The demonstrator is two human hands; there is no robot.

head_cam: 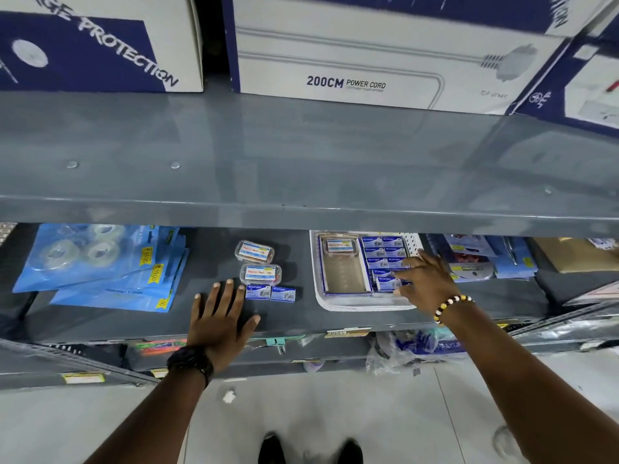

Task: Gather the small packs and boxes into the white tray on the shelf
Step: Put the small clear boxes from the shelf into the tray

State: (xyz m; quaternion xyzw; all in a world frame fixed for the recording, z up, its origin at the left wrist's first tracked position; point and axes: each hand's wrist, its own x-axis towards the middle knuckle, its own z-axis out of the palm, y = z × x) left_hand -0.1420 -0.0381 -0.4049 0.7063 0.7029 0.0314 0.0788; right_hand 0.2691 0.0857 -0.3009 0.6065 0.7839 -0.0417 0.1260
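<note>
The white tray point(338, 304) sits on the grey shelf, right of centre, with several small blue boxes point(385, 252) stacked along its right side and one clear pack point(340, 246) at its back left. My right hand point(425, 283) rests over the tray's front right corner, fingers on a small blue box point(385, 283). Left of the tray lie two clear plastic packs point(255, 252) point(260, 273) and two small blue boxes point(258, 292) point(283, 293). My left hand point(219, 318) lies flat and spread on the shelf, fingertips just beside the nearer blue box.
Blue blister packs of tape rolls point(100, 262) lie at the left of the shelf. More carded goods point(475, 259) sit right of the tray. The upper shelf board point(301, 169) overhangs closely, with large cartons point(345, 51) on it. Floor and my shoes are below.
</note>
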